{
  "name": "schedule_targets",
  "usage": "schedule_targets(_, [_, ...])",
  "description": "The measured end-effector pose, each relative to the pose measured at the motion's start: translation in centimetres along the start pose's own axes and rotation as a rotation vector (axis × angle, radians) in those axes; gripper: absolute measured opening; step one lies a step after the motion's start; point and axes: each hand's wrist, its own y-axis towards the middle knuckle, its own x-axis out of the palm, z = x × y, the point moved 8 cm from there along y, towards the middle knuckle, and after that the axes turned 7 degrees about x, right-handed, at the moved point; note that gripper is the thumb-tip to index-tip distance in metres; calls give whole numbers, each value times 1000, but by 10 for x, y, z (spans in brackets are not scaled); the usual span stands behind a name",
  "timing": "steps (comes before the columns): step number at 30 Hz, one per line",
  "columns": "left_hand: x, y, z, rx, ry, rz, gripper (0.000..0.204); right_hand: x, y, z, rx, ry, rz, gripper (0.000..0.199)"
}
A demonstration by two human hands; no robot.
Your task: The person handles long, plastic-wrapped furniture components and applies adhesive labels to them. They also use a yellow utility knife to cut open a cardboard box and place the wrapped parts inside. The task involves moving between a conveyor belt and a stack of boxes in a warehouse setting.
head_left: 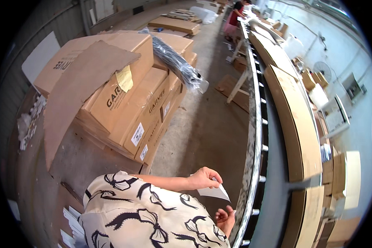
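Note:
My left hand (205, 178) pinches a white sheet of paper or label (215, 192) between thumb and fingers. The sheet hangs below the fingers, over the floor beside the conveyor. Just nearer to me, my right hand (225, 221) is raised with its fingers curled, apart from the sheet. A small pale bit shows at its fingertips, too small to name. Right of both hands runs the metal rail (258, 149) of a roller conveyor. Long brown cartons (295, 120) lie on the conveyor, and a nearer carton (303, 217) lies close to my right side.
Stacked brown cartons (146, 107) stand at left, with a torn cardboard sheet (87, 78) and a plastic-wrapped dark bundle (175, 60) on top. Another person (234, 18) stands at the conveyor's far end. A fan (321, 70) and cartons line the right wall.

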Motion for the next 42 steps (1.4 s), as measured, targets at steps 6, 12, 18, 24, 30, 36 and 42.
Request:
schedule_targets(6, [-35, 76, 48, 223, 183, 42, 12, 119, 80, -114, 14, 28, -296, 66])
schedule_targets(12, [-76, 126, 65, 192, 300, 281, 13, 183, 217, -181, 66, -151, -465, 56])
schedule_targets(18, [-106, 192, 115, 128, -105, 450, 28, 295, 285, -277, 11, -337, -764, 44])
schedule_targets(24, [-178, 287, 187, 101, -69, 423, 30, 416, 376, -318, 84, -416, -994, 41])
schedule_targets(30, [-291, 417, 281, 49, 95, 285, 26, 534, 464, -414, -10, -443, -983, 40])
schedule_targets(36, [-419, 562, 322, 9, 110, 360, 23, 559, 647, -492, 40, -447, -751, 36])
schedule_targets(42, [-580, 710, 351, 84, 108, 617, 15, 615, 848, -582, -81, -430, -466, 27])
